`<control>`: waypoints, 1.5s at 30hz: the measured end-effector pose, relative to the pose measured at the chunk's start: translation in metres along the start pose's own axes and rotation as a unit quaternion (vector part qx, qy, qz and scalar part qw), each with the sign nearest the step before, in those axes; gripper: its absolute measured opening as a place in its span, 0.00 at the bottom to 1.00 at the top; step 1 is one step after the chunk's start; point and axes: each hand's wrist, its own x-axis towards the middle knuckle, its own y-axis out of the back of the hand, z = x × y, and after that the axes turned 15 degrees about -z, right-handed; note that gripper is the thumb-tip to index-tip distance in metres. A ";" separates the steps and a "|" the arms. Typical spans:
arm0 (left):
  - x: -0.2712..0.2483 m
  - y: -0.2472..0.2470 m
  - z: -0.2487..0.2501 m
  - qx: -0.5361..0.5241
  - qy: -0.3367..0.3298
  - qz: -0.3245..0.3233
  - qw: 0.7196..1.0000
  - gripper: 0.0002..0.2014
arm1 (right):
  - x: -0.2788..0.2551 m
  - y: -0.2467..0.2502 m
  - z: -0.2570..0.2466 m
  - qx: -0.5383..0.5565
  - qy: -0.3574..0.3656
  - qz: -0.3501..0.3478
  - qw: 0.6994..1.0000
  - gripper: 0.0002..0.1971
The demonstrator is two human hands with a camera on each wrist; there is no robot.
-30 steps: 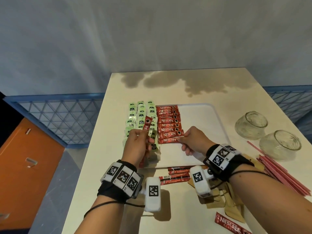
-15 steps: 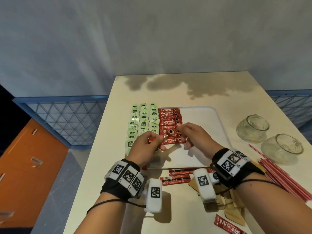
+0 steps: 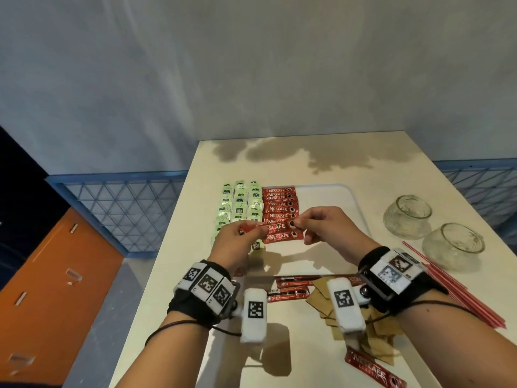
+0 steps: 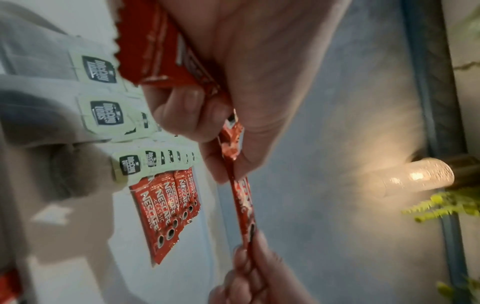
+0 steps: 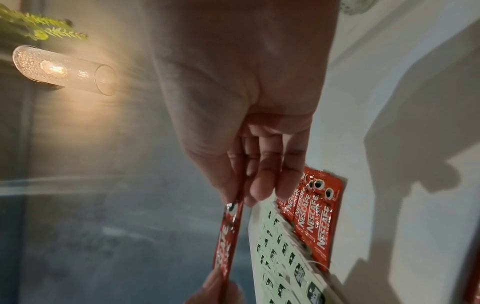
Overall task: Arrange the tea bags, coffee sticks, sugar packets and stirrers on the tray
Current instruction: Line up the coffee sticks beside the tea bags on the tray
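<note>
**Coffee stick held at both ends above the tray**

Coffee stick (image 3: 275, 227), red and lettered, hangs stretched between the two hands over the near end of the rows on the tray. The left hand (image 3: 236, 245) has its grip closed on the left end, thumb and curled fingers (image 4: 187, 111) pinching the crimped edge; the left wrist view shows further red sticks bunched in the same palm. The right hand (image 3: 330, 225) has its grip closed on the other end, thumb and forefinger pinching it by the printed cup, with the remaining fingers (image 5: 262, 181) loosely bent beneath.

Under the held stick, a column of coffee sticks (image 3: 281, 208) lies flat on the white tray (image 3: 335, 203), each overlapping the next. Just left of them, touching the column, stand three rows of pale green tea bags (image 3: 239, 205).

Nearer the person, on the cream desk (image 3: 307, 152), more red sticks (image 3: 291, 287) lie loose beside a heap of brown sugar packets (image 3: 375, 334), partly hidden by the wrist cameras. One further stick (image 3: 373, 371) lies apart at the near edge. To the right, a bundle of thin red stirrers (image 3: 458, 289) runs slantwise along the desk, and two glass bowls (image 3: 407, 215) lie tipped on their sides beyond it.
</note>
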 end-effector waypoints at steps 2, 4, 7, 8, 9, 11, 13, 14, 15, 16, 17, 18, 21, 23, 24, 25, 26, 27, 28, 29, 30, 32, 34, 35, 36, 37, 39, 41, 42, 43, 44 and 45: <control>-0.002 0.003 0.001 -0.005 0.003 0.017 1.000 0.06 | -0.006 0.004 0.003 -0.011 -0.008 -0.007 1.000 0.08; -0.004 0.003 0.000 0.007 0.006 0.007 1.000 0.02 | -0.009 0.006 0.004 -0.019 -0.011 -0.014 1.000 0.08; -0.005 -0.002 -0.001 0.013 0.005 -0.003 1.000 0.02 | -0.010 0.006 0.002 -0.034 -0.005 -0.012 0.999 0.08; -0.004 -0.003 -0.003 0.011 0.008 -0.003 1.000 0.01 | -0.011 0.007 0.003 -0.039 -0.005 -0.008 0.999 0.08; -0.003 -0.002 -0.003 0.007 0.011 0.000 1.000 0.00 | -0.010 0.008 0.003 -0.043 -0.005 -0.004 0.999 0.07; -0.001 -0.001 -0.004 0.002 0.020 0.009 1.000 0.03 | -0.009 0.011 0.006 -0.035 -0.012 -0.002 0.999 0.05; 0.003 0.001 -0.003 -0.004 0.024 0.009 1.000 0.05 | -0.008 0.012 0.009 -0.021 -0.025 -0.011 0.999 0.06; 0.005 0.000 -0.001 -0.010 0.024 0.006 1.000 0.06 | -0.008 0.010 0.010 -0.011 -0.031 -0.015 0.999 0.08; 0.008 -0.001 0.001 -0.013 0.025 0.003 1.000 0.07 | -0.007 0.009 0.011 0.002 -0.034 -0.015 0.999 0.10; 0.009 -0.003 0.003 -0.012 0.026 -0.002 1.000 0.07 | -0.005 0.007 0.011 0.013 -0.033 -0.013 0.999 0.11; 0.011 -0.004 0.005 -0.009 0.027 -0.009 1.000 0.06 | -0.003 0.005 0.011 0.018 -0.028 -0.010 0.999 0.12; 0.012 -0.005 0.006 -0.006 0.028 -0.018 0.999 0.05 | 0.000 0.005 0.011 0.015 -0.022 -0.005 1.000 0.11; 0.012 -0.006 0.006 0.003 0.021 -0.043 0.999 0.06 | 0.003 0.008 0.011 -0.019 -0.027 0.012 0.999 0.06; 0.015 -0.002 0.002 0.025 0.022 -0.043 0.999 0.10 | 0.004 0.013 0.015 -0.049 -0.056 0.022 0.997 0.04; 0.017 0.000 0.001 0.032 0.025 -0.035 0.999 0.12 | 0.005 0.016 0.019 -0.066 -0.077 0.025 0.995 0.05; 0.019 0.002 -0.001 0.031 0.029 -0.023 0.999 0.12 | 0.005 0.019 0.025 -0.084 -0.105 0.024 0.991 0.05; 0.021 0.005 -0.002 0.019 0.033 -0.011 0.999 0.12 | 0.006 0.021 0.031 -0.098 -0.132 0.020 0.986 0.06; 0.023 0.008 -0.003 0.001 0.035 -0.001 0.999 0.12 | 0.006 0.023 0.037 -0.112 -0.155 0.016 0.981 0.06; 0.026 0.010 -0.005 -0.022 0.036 0.003 0.999 0.12 | 0.009 0.023 0.043 -0.122 -0.174 0.018 0.977 0.06; 0.026 0.012 -0.005 -0.041 0.037 0.004 0.998 0.13 | 0.010 0.023 0.047 -0.131 -0.187 0.027 0.973 0.07; 0.028 0.014 -0.006 -0.049 0.036 0.004 0.998 0.14 | 0.014 0.022 0.051 -0.131 -0.191 0.044 0.972 0.07; 0.030 0.016 -0.009 -0.047 0.030 0.000 0.998 0.16 | 0.024 0.018 0.056 -0.108 -0.184 0.081 0.974 0.10; 0.031 0.017 -0.011 -0.053 0.019 -0.010 0.998 0.16 | 0.033 0.013 0.062 -0.089 -0.175 0.101 0.975 0.15; 0.031 0.017 -0.011 -0.060 0.016 -0.017 0.998 0.16 | 0.037 0.010 0.062 -0.086 -0.172 0.104 0.976 0.15; 0.032 0.018 -0.011 -0.069 0.013 -0.023 0.997 0.16 | 0.040 0.008 0.063 -0.083 -0.166 0.109 0.976 0.15; 0.032 0.019 -0.010 -0.076 0.009 -0.028 0.997 0.16 | 0.042 0.007 0.062 -0.093 -0.167 0.110 0.975 0.15; 0.033 0.022 -0.009 -0.083 -0.002 -0.033 0.996 0.16 | 0.047 0.006 0.062 -0.141 -0.170 0.110 0.969 0.14; 0.035 0.026 -0.010 -0.104 -0.013 -0.042 0.994 0.16 | 0.052 0.008 0.064 -0.170 -0.170 0.118 0.963 0.14; 0.035 0.027 -0.011 -0.118 -0.016 -0.048 0.992 0.17 | 0.054 0.008 0.064 -0.168 -0.167 0.120 0.964 0.14; 0.035 0.028 -0.012 -0.127 -0.016 -0.055 0.990 0.17 | 0.056 0.009 0.066 -0.162 -0.169 0.120 0.965 0.14; 0.035 0.029 -0.012 -0.129 -0.009 -0.061 0.990 0.17 | 0.057 0.009 0.066 -0.157 -0.166 0.121 0.966 0.14; 0.034 0.028 -0.012 -0.132 0.005 -0.067 0.989 0.18 | 0.057 0.008 0.065 -0.156 -0.168 0.121 0.966 0.14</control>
